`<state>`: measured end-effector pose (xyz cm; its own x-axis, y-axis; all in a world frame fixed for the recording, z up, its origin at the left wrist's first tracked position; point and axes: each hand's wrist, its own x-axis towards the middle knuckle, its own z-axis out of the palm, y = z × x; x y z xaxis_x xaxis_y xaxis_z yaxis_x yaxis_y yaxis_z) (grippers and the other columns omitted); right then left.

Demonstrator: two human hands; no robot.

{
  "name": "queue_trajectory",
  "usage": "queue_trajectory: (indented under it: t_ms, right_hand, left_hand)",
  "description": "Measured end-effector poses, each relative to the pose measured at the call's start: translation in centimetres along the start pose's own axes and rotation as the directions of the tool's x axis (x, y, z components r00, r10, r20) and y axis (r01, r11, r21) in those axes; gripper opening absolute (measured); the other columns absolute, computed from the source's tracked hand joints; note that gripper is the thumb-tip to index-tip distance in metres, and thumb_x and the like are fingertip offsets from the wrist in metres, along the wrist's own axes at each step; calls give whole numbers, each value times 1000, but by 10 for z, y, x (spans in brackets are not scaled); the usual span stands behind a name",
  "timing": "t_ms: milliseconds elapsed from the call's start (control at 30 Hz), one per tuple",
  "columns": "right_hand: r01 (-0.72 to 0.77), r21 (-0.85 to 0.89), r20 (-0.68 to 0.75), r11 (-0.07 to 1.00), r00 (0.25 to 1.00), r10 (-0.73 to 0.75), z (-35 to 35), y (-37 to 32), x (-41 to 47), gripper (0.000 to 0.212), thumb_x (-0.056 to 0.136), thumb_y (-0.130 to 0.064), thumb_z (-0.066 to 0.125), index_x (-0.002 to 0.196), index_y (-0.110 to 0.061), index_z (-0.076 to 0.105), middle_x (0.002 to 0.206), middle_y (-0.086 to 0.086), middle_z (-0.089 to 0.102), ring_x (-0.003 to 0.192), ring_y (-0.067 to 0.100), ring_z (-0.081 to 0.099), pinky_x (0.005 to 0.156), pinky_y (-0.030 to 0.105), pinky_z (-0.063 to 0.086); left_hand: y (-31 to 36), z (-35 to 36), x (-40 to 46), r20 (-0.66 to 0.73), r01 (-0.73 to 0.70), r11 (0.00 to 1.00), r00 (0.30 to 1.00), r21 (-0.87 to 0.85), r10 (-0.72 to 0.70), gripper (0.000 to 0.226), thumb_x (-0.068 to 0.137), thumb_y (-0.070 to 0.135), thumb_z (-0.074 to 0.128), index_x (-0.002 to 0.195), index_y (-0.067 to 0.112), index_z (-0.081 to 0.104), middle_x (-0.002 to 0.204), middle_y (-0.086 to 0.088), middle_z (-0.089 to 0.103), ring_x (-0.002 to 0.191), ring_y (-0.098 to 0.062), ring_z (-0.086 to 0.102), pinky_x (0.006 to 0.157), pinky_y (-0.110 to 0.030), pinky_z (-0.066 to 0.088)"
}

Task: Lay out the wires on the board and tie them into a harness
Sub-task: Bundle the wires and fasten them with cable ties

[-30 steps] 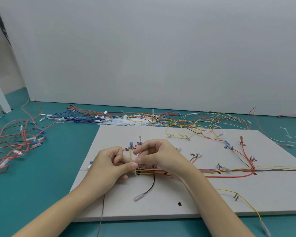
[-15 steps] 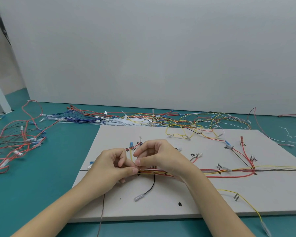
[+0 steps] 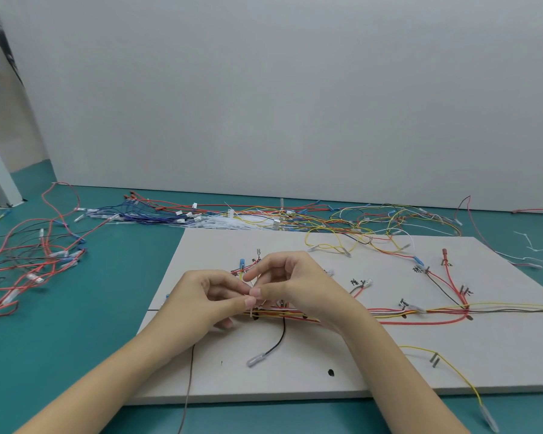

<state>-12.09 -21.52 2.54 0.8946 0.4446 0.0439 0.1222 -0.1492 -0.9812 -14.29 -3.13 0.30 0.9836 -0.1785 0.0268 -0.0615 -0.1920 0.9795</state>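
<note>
Head view: the left hand (image 3: 207, 300) and right hand (image 3: 295, 286) meet fingertip to fingertip, pinching a thin white tie (image 3: 252, 303) over the bundle of wires (image 3: 389, 313) on the board (image 3: 295, 380). A slip could loosen the tie, or it may miss some strands.

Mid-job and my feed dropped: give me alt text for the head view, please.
Two bare hands, left hand and right hand, meet over a bundle of red and yellow wires on a flat white board, pinching a thin white cable tie there. Loose coloured wires lie on the teal tabletop.
</note>
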Motion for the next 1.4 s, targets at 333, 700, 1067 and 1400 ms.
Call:
queue_trajectory:
  t_ms: [333,700,1067,1400]
  right_hand:
    - [72,-103,-122,992,989,-84,9,2,4,25,82,11,65,87,-13,71,64,3,62,57,13,56,61,24,49]
    - [148,-171,-123,974,978,-170,10,0,3,27,83,9,65,83,-17,70,78,30,63,63,21,55,65,39,49]
    - [154,-109,-135,982,977,-168,8,-3,3,30,80,16,63,74,-13,64,68,5,64,56,14,57,61,28,50]
    - [56,-58,-78,997,995,-61,2,-5,-1,24,83,5,68,107,0,67,75,5,65,64,11,60,68,20,51]
  left_hand:
    - [3,2,2,-6,54,997,999,-58,-54,10,79,9,77,83,17,80,82,-3,76,70,-6,70,52,-18,51]
    - [16,-10,18,106,-1,979,994,204,-21,13,78,13,78,69,23,78,69,-5,72,56,-7,58,50,-19,46]
    - [11,-14,23,274,-322,833,937,450,215,9,83,18,74,79,25,73,81,16,71,84,-2,64,74,-13,44]
    - [-8,-9,17,355,-367,702,919,611,172,2,99,28,50,98,28,49,95,26,50,103,4,37,88,-21,37]
